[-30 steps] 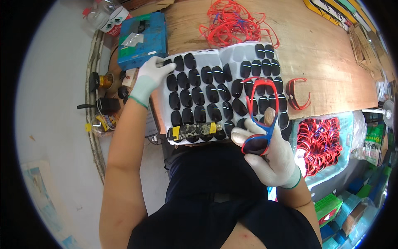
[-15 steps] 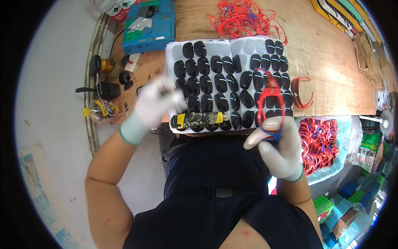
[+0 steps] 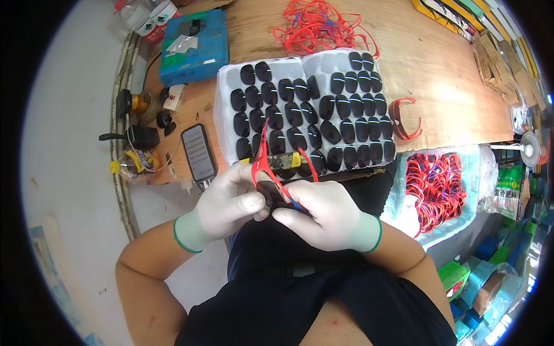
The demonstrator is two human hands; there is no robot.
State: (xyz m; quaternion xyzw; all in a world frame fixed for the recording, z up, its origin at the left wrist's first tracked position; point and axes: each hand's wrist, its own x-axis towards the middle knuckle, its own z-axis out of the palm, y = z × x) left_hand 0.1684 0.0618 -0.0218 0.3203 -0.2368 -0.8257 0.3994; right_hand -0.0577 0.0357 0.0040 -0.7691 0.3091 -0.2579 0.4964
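Note:
A red glasses frame (image 3: 261,155) is held just off the near edge of the lens tray, its two temples sticking up and away from me. My right hand (image 3: 329,216), in a white glove, is closed on the near side of the frame, where a blue part shows. My left hand (image 3: 228,202), gloved too, pinches a dark lens (image 3: 270,191) against the frame's left side. Whether the lens sits in the rim I cannot tell. Beyond my hands, a camouflage-patterned tool (image 3: 281,161) with yellow bands lies across the white tray (image 3: 226,147), which carries rows of dark lenses (image 3: 294,113).
Tangled red frames (image 3: 326,29) lie at the far side; one more frame (image 3: 398,120) lies right of the tray. A light blue basket (image 3: 470,181) at right holds many red frames. At left are a phone (image 3: 198,153), a blue box (image 3: 196,49) and a black-handled item (image 3: 141,137).
My left hand has come from above the tray down to the frame, now with a dark lens. My right hand has moved left with the frame. The view has shifted slightly.

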